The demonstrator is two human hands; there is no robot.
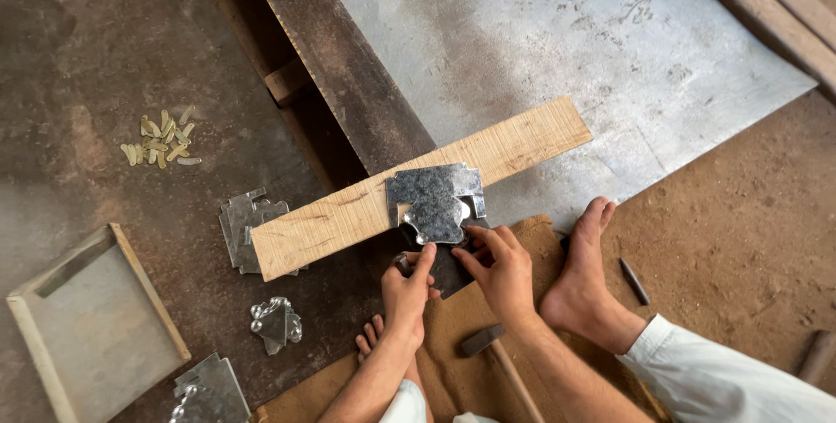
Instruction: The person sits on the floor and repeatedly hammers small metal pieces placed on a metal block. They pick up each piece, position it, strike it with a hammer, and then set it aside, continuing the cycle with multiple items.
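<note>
A cut piece of galvanised sheet metal with notched, curved edges lies on a pale wooden plank. My left hand pinches the piece's lower edge with thumb and fingers. Just to the right, my right hand grips the same edge. Under both hands sits a dark block, mostly hidden. My right foot rests on brown sackcloth beside the hands, and the toes of my left foot show below my left wrist.
A hammer lies on the sackcloth between my arms. Cut metal pieces are stacked left of the plank, with more below. A shallow wooden tray, small brass bits, a large metal sheet, a dark beam and a chisel lie around.
</note>
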